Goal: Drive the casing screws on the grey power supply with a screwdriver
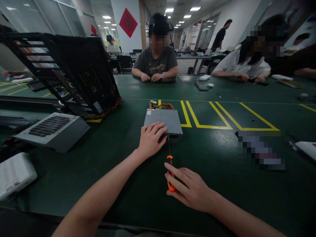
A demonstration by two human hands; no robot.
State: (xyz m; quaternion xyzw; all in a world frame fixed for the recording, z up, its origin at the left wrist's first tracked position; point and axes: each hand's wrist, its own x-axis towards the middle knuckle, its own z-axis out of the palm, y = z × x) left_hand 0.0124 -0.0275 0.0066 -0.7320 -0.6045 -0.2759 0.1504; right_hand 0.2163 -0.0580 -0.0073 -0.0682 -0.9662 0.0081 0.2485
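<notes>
The left hand [150,140] lay flat with spread fingers on the grey power supply [163,121] on the green table [123,177]. The right hand [191,189] fingers held the orange screwdriver [170,174], its tip at the unit's near edge. An open computer case [71,72] stood to the left.

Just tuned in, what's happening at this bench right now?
A person steadies a grey power supply unit on the green table with the left hand resting on its near corner. The right hand grips an orange-handled screwdriver, its tip pointing at the unit's near edge. An open black computer case stands to the left; other people sit across the table.
</notes>
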